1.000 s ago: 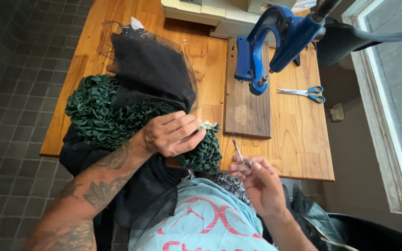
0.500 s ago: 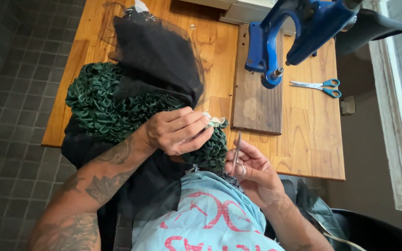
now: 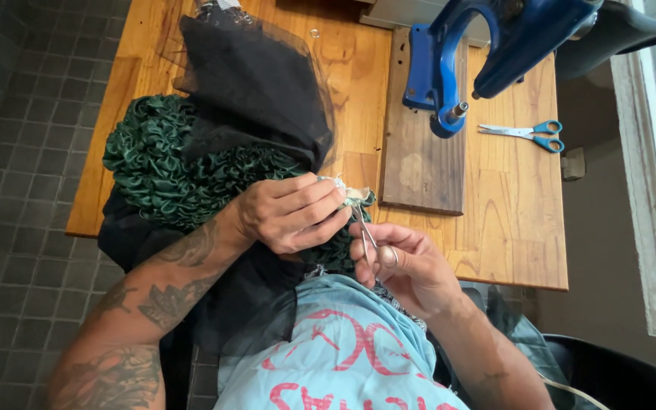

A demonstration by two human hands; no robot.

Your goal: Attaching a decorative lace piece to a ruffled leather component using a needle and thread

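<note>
My left hand grips the edge of a ruffled dark green garment near a pale bit of cloth at its hem. A black tulle layer lies over the garment's far part. My right hand holds small metal scissors, their tips pointing up at the fabric pinched by the left fingers. Both hands work just above my lap, at the front edge of the wooden table.
A blue hand press stands on a dark wooden board at the back right. Blue-handled scissors lie right of it. Grey tiled floor lies to the left; a window frame runs along the right.
My right hand has risen and brought the small scissors up to the fabric edge held by the left hand. The view has shifted closer over the table.
</note>
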